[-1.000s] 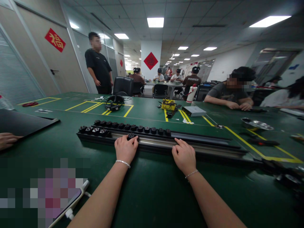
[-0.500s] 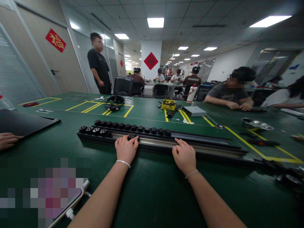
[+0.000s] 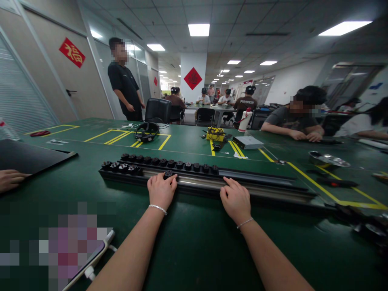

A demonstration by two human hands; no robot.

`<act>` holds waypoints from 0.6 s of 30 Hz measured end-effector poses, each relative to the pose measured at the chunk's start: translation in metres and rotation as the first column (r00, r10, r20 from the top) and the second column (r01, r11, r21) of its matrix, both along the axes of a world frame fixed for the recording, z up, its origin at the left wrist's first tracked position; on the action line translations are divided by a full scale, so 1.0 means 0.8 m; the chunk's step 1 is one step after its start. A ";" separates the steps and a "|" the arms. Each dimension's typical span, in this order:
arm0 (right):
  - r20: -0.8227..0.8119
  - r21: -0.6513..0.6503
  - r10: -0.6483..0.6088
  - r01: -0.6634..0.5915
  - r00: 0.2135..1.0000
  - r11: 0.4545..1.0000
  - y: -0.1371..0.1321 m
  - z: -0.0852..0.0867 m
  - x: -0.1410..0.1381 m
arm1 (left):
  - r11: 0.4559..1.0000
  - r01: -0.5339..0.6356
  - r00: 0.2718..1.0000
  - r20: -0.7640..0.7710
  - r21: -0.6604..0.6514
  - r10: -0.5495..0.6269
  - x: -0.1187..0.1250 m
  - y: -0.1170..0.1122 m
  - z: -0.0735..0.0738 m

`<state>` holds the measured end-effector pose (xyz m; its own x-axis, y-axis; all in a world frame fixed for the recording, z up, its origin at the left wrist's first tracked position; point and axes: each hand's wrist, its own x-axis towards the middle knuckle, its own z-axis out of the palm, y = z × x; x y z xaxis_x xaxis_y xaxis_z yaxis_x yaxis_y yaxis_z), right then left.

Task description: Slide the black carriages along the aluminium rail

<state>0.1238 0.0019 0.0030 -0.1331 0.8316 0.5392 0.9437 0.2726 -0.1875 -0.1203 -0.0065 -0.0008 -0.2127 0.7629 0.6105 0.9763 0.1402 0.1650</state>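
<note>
A long black rail with a silver channel lies across the green table in front of me. Small black round parts sit in rows along its left half. My left hand rests on the near edge of the rail, its fingers curled around one black round part in the channel. Further right, my right hand lies on the rail with its fingers stretched flat over the near edge, holding nothing. Both wrists wear thin bracelets.
A phone on a cable lies near left. Another person's hand rests beside a black tray. Headphones, a yellow item, a grey box and a metal dish lie further back. People sit at right; one stands far left.
My hands stay where they were on the rail. The standing person at the far left has shifted a little.
</note>
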 end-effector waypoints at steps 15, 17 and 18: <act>-0.012 0.027 0.011 -0.011 1.000 1.000 0.002 -0.003 0.002 | 1.000 0.010 1.000 -0.004 0.004 -0.010 0.001 0.000 0.001; -0.019 0.026 0.016 -0.016 1.000 1.000 0.002 -0.003 0.001 | 1.000 0.013 1.000 -0.012 0.006 -0.013 0.001 -0.001 0.002; -0.022 0.025 0.017 -0.016 1.000 1.000 0.002 -0.003 0.001 | 1.000 0.012 1.000 -0.016 0.007 -0.012 0.001 -0.001 0.002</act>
